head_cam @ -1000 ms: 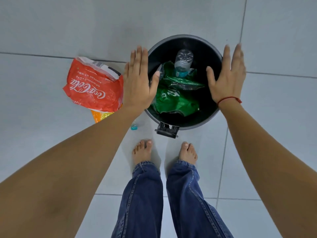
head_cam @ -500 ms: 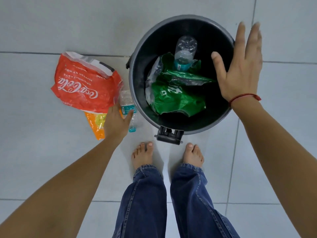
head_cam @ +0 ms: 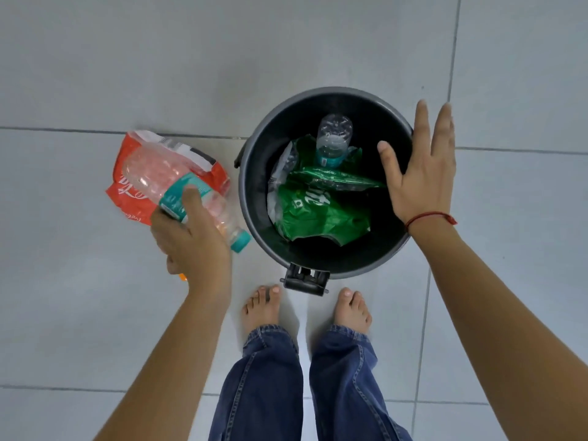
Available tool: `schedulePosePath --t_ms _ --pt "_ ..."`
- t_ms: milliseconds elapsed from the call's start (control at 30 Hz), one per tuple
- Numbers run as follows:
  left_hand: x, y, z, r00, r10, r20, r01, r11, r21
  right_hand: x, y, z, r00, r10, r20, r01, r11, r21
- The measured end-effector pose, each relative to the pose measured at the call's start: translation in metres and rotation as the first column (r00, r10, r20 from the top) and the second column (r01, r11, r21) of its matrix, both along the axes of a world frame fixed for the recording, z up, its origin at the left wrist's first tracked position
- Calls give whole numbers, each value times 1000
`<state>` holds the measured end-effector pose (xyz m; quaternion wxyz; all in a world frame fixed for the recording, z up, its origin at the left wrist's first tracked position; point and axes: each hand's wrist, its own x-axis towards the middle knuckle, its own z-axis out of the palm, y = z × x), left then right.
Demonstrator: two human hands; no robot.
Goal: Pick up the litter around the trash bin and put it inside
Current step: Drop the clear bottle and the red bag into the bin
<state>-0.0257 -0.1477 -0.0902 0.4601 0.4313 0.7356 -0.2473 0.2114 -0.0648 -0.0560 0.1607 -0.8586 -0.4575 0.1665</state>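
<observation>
A round black trash bin (head_cam: 251, 192) stands on the tiled floor in front of my feet. Inside it lie a green wrapper (head_cam: 318, 211) and a clear plastic bottle (head_cam: 334, 135). My left hand (head_cam: 194, 240) is shut on another clear bottle with a teal label and cap (head_cam: 149, 173), lifted off the floor just left of the bin. Below that bottle a red Coca-Cola wrapper (head_cam: 127, 198) lies on the floor. My right hand (head_cam: 420, 173) hovers open, fingers spread, over the bin's right rim.
A bit of an orange wrapper (head_cam: 182, 276) peeks out under my left hand. The bin's pedal (head_cam: 305, 280) points at my bare feet (head_cam: 264, 308). Grey floor tiles (head_cam: 159, 58) surround the bin.
My left hand has closed on the teal-labelled bottle beside the bin and lifted it off the floor. The right hand stays open over the bin's right side.
</observation>
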Motion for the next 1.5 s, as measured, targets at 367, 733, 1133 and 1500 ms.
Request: schedulePosePath --t_ms 367,733,1133,1500 --pt "10 117 66 866 340 367 -491 433 756 3 -4 -5 996 -7 -90 10 999 36" --pt "-78 -35 -159 955 -295 -25 296 950 97 4 -5 -7 993 -13 -116 23 996 80" --pt "-62 -62 -147 899 -437 25 437 900 3 5 -3 -10 993 -22 -112 34 994 108" --pt "-11 -2 4 707 -705 54 700 689 -187 0 -1 0 987 -39 -153 49 997 63"
